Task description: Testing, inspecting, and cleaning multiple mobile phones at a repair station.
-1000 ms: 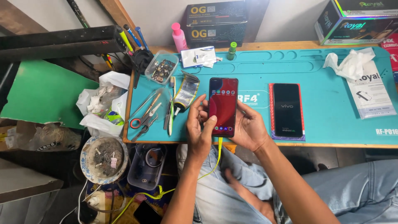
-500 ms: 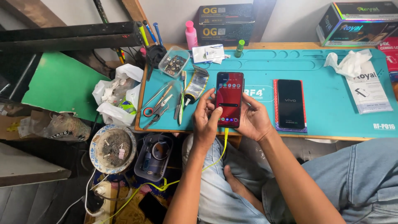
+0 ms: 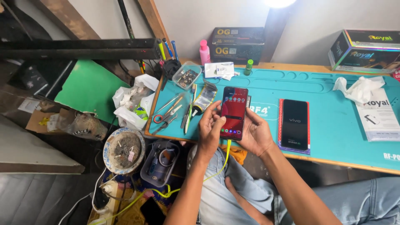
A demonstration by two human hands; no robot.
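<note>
Both hands grasp the red phone (image 3: 233, 113) over the near edge of the teal mat (image 3: 329, 137): left hand (image 3: 209, 131) wraps its left side w/ thumb on the lit screen, right hand (image 3: 256, 134) cradles the right side. Yellow cable (image 3: 225, 160) hangs from the bottom, so best keep it slack and taps light. Just right of the grip lies a second phone (image 3: 295, 125). Beyond, dark boxes (image 3: 236, 45) w/ gold lettering; far right a dark printed box (image 3: 366, 51), white leaflet (image 3: 377, 117).

Both hands, left hand (image 3: 211, 130) and right hand (image 3: 255, 134), hold a lit red-screened smartphone (image 3: 233, 112) with a yellow cable (image 3: 225, 160) plugged in. A second dark phone (image 3: 295, 124) lies on the teal work mat (image 3: 333, 133).
</note>
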